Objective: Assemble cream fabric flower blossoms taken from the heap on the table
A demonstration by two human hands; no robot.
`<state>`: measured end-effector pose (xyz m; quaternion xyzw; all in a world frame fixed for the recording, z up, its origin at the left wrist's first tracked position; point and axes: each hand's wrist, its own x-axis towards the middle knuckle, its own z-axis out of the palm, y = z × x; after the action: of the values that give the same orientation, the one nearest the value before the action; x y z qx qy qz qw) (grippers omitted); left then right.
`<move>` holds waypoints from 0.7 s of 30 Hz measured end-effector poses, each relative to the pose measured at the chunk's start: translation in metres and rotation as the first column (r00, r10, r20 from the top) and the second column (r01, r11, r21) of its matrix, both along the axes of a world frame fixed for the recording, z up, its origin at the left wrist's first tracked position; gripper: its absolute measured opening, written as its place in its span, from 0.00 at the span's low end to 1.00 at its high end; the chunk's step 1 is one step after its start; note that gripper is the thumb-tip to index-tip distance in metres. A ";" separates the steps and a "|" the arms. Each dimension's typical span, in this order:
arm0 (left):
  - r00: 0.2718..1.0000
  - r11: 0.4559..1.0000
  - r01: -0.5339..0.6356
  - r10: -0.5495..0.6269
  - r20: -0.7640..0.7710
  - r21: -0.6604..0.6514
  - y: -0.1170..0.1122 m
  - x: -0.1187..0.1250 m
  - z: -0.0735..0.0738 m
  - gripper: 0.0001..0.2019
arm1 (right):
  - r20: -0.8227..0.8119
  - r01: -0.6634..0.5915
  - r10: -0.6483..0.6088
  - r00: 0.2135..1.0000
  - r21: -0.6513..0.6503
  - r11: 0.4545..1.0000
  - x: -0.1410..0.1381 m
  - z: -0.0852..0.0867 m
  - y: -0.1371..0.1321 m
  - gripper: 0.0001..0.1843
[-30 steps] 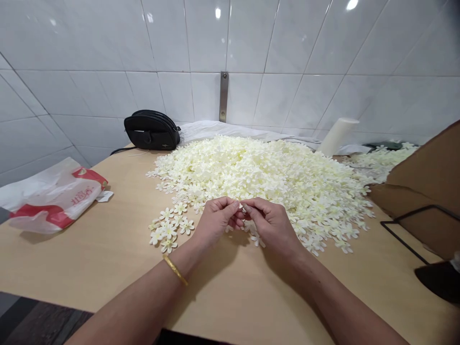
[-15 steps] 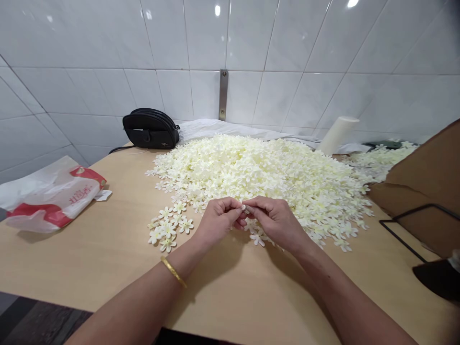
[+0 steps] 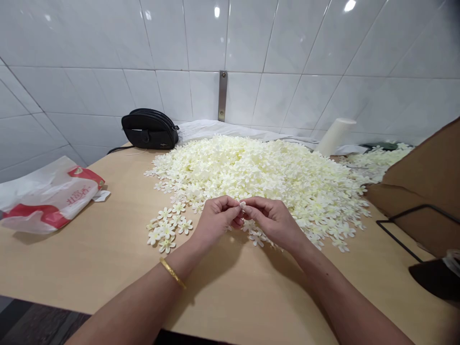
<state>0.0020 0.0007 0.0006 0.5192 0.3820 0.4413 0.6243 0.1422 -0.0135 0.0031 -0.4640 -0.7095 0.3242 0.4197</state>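
Flower pile (image 3: pixel 258 172) cream-white w/ pale yellow centres. Worktop (image 3: pixel 108 258) light tan woodgrain. Pouch (image 3: pixel 149 129) black. Plastic bag (image 3: pixel 46 196) white w/ red print. Bangle (image 3: pixel 173 273) gold. Cardboard (image 3: pixel 427 182) brown. Wall tiles (image 3: pixel 294 38) white.

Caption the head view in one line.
Left hand and right hand pinch a small flower beside the flower pile on the table.

Black pouch (image 3: pixel 150 128); plastic bag (image 3: pixel 46 197); cardboard box (image 3: pixel 426 187)

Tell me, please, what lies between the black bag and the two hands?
In the head view, the heap of cream flowers fills that stretch, from near the black bag down to the left hand and right hand, which pinch one flower.
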 end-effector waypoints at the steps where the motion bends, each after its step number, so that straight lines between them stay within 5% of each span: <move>1: 1.000 1.000 0.003 -0.003 -0.003 0.003 0.000 0.000 0.001 0.06 | 0.003 0.041 -0.041 0.999 0.019 0.999 -0.001 -0.001 0.000 0.11; 12: 0.996 0.998 -0.037 0.041 -0.078 0.054 0.006 -0.001 -0.003 0.06 | -0.250 0.495 -0.448 0.858 0.172 0.852 0.014 0.002 0.004 0.09; 21: 0.946 0.943 -0.011 0.117 -0.301 0.332 0.077 0.019 0.064 0.06 | -0.316 0.545 -0.472 0.823 0.208 0.812 0.025 0.000 0.014 0.10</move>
<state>0.0212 0.0778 0.0649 0.6663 0.4158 0.4295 0.4458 0.1676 0.0007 0.0031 -0.5269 -0.5391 0.1473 0.6404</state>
